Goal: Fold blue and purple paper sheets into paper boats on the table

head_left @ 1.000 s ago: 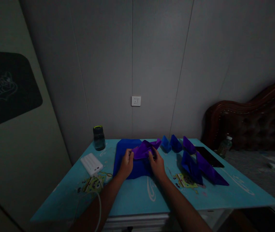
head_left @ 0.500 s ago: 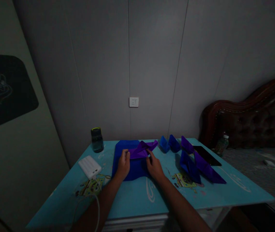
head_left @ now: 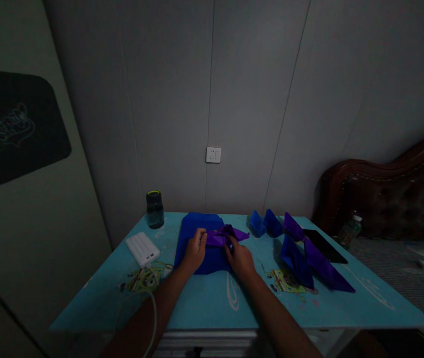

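Note:
A folded purple paper point(head_left: 227, 234) lies over a stack of dark blue sheets point(head_left: 197, 233) in the middle of a light blue table point(head_left: 204, 303). My left hand point(head_left: 194, 251) pinches the paper's left end, fingers curled. My right hand point(head_left: 240, 257) presses on its right part with closed fingers. Both hands rest low on the blue stack. The room is dim and the fingertips are hard to make out.
Several folded blue and purple paper boats point(head_left: 301, 248) stand at the right. A dark phone point(head_left: 325, 245) lies behind them. A white power bank point(head_left: 142, 249) with a cable and a dark jar point(head_left: 154, 210) are at the left. A bed headboard point(head_left: 386, 194) stands at right.
The purple paper has been flattened and folded lower onto the blue stack. Both hands stayed on it and moved closer together.

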`<state>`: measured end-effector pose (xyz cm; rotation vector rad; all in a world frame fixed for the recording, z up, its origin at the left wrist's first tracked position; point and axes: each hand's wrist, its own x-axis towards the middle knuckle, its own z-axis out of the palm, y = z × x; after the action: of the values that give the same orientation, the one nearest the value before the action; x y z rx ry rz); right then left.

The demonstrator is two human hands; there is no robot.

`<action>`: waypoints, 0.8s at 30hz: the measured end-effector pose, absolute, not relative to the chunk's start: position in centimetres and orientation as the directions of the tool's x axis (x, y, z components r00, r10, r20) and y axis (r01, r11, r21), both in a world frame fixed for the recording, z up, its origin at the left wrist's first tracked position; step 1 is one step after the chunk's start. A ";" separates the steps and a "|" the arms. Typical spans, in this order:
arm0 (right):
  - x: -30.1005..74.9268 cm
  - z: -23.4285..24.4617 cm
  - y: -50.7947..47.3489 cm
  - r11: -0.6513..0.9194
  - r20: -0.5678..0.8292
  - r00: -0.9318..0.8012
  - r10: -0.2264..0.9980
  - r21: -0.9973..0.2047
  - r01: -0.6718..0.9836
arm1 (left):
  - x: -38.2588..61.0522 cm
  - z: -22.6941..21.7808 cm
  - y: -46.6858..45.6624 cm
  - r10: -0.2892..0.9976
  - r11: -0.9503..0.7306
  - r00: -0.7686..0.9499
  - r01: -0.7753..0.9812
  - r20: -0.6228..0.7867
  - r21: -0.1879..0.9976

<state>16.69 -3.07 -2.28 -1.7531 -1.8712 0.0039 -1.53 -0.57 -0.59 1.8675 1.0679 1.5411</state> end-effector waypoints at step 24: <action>17.2 -1.4 -3.0 0.264 0.570 0.141 0.810 -0.568 0.779 | -2.2 -1.5 1.9 0.938 -0.307 -0.259 -0.309 0.231 0.900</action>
<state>17.24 -2.97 -1.37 -1.4988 -1.6198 0.0414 -2.17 1.93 -1.54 1.0186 0.9445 1.7216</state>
